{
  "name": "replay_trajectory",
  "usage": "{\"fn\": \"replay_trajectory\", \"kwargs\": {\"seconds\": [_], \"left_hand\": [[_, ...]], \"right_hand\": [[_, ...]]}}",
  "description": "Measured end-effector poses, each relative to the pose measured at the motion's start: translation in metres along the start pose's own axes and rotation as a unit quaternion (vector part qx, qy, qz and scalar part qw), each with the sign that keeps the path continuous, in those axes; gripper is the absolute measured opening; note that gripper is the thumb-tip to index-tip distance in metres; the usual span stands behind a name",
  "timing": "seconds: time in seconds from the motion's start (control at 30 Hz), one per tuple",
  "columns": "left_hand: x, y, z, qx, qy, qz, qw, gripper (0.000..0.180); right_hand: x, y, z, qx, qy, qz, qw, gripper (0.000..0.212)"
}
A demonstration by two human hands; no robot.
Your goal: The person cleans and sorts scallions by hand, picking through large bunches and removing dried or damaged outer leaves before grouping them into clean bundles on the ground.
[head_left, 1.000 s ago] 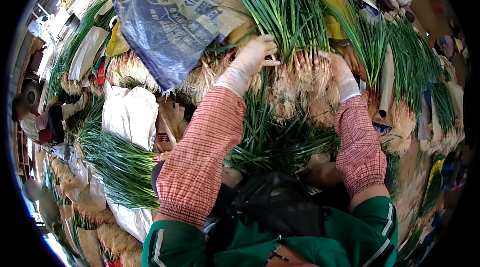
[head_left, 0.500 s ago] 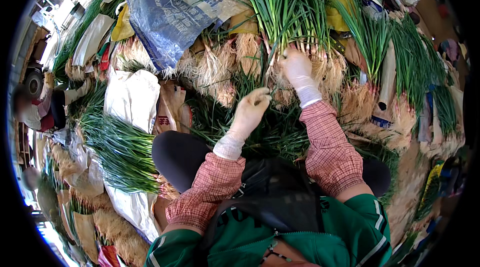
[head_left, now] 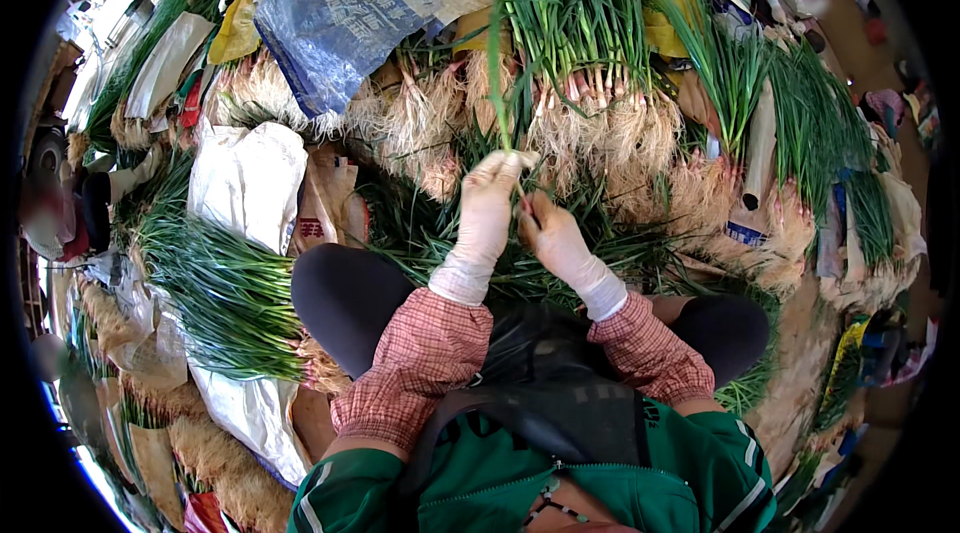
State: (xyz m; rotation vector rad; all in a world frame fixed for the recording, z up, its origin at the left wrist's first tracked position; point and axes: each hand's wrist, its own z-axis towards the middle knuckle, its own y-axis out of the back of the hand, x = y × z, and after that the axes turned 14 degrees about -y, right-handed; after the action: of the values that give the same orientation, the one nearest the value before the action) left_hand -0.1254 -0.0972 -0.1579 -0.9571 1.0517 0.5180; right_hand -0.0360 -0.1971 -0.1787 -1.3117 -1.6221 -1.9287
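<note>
**A single leafy stalk held over loose green leaves**

From the head camera, looking down: a person sits with knees spread, wearing a dark apron and red checked sleeves. Both hands, in thin pale gloves, meet in front of the lap. The left hand is closed around the stalk, its fingers folded over the middle. The right hand sits just below, thumb and fingers curled nearly together at the lower end; I cannot tell whether they pinch it or only touch it.

The stalk stands almost upright between the person and a large bunch of green onions. Its leaf is long, flat and bright green, a little blurred; the short lower part between the hands looks thin and reddish. Holding it high at the middle probably leaves that end free for the right fingers.

The large bunch lies with its leaves pointing away and its pale, hairy roots toward the person — likely so each base is within easy reach. To the left, a smaller bunch rests beside a white sack, with a blue printed plastic sheet beyond.
</note>
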Motion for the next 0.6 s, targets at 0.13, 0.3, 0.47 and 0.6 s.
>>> {"fn": "replay_trajectory", "kwargs": {"seconds": [0.13, 0.3, 0.47, 0.6], "left_hand": [[-0.039, 0.017, 0.019, -0.105, -0.031, -0.09, 0.99, 0.023], [-0.054, 0.028, 0.015, -0.05, 0.011, -0.131, 0.99, 0.023], [-0.041, 0.02, 0.007, -0.022, 0.043, -0.066, 0.997, 0.021], [-0.003, 0.037, 0.0, 0.022, -0.01, 0.134, 0.991, 0.026]], "right_hand": [[-0.064, 0.01, 0.0, 0.191, -0.085, -0.264, 0.942, 0.03], [0.049, 0.073, 0.048, -0.063, 0.076, 0.039, 0.994, 0.042], [0.085, 0.043, 0.095, -0.083, 0.159, -0.04, 0.983, 0.043], [0.075, 0.022, 0.086, -0.098, 0.149, -0.075, 0.981, 0.025]]}}
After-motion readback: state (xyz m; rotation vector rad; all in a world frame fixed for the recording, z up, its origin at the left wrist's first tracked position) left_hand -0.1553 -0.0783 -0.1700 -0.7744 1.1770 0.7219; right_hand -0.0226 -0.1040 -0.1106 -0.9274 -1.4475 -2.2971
